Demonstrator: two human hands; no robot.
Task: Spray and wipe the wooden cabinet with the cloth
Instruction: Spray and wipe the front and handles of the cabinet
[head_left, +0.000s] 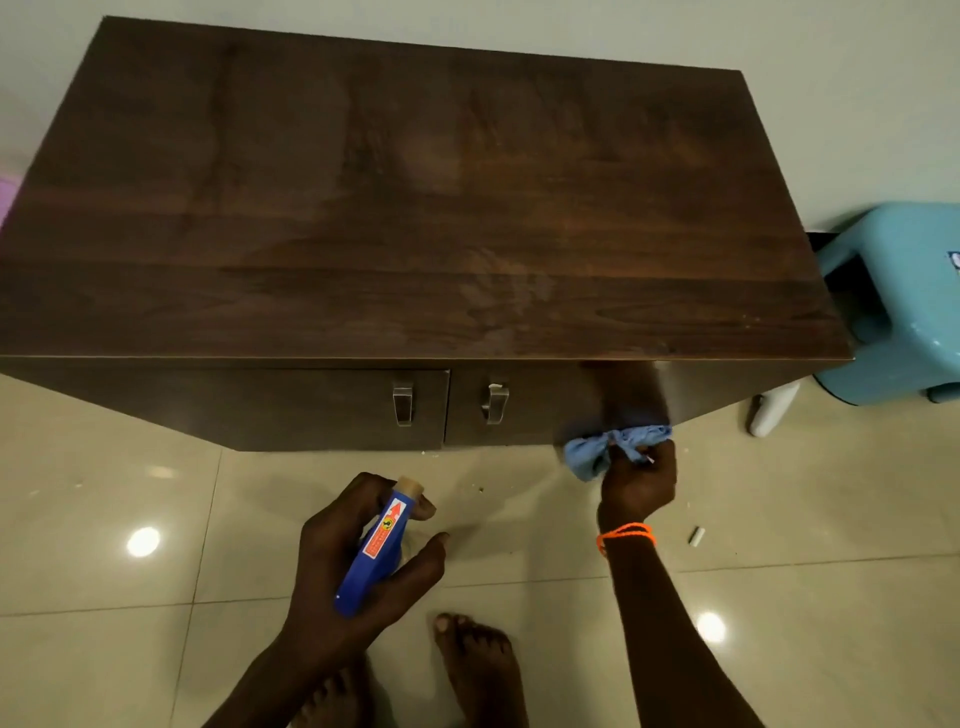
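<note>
A dark wooden cabinet (405, 208) fills the upper view; its top is bare with faint smears, and two front doors carry metal handles (403, 404). My left hand (337, 566) grips a blue spray bottle (379, 545) with a red label, nozzle end pointing toward the cabinet front, low above the floor. My right hand (638, 483), an orange band at the wrist, holds a bunched light blue cloth (597, 449) against the lower edge of the right door.
A light blue plastic stool (904, 301) stands at the cabinet's right end, beside a white leg-like object (774, 408). The floor is glossy beige tile (104, 519) with small scraps (696, 536). My bare feet (478, 665) are near the bottom edge. A wall runs behind.
</note>
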